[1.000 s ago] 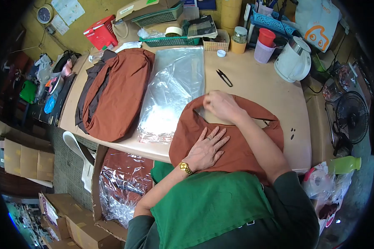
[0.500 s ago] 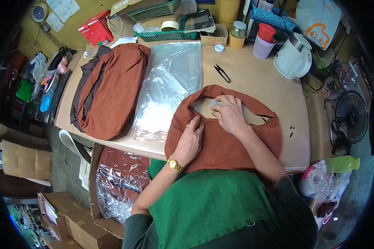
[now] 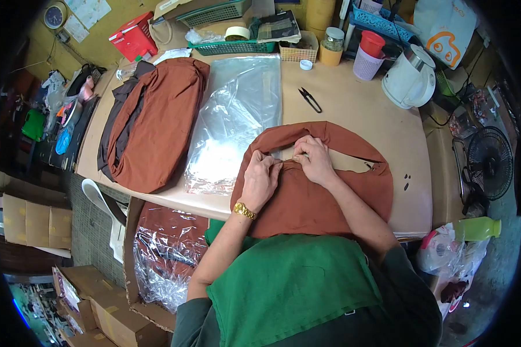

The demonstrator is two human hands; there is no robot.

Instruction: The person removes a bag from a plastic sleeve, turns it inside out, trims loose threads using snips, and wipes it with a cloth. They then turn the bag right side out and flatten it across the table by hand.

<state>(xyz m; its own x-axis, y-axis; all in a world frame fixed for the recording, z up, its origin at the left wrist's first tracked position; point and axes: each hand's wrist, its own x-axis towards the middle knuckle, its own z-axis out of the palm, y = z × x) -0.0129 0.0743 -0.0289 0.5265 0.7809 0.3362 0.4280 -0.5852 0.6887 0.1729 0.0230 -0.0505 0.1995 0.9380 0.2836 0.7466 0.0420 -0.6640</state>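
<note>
A rust-brown fabric shoulder bag (image 3: 315, 202) lies flat on the table in front of me, its wide strap curving round at the far side. My left hand (image 3: 261, 178) is closed at the left end of the bag's opening, fingertips pinching the upper edge. Just to its right, my right hand (image 3: 314, 161) pinches the same edge, its fingers bent. Whatever small detail sits between the fingertips is too covered to make out. Beyond the bag lie black thread snips (image 3: 310, 100). Left of it is a stack of clear plastic bags (image 3: 237, 110).
More rust-brown bags (image 3: 162, 127) are piled on the table's left. A white electric kettle (image 3: 409, 78), a lilac cup (image 3: 367, 63) and a green basket (image 3: 231, 48) stand along the back. A cardboard box (image 3: 132, 260) with plastic-wrapped brown goods sits below the left edge.
My right hand has drawn back from inside the opening and now pinches the bag's edge. My left hand has shifted slightly up, its fingers gathering the edge.
</note>
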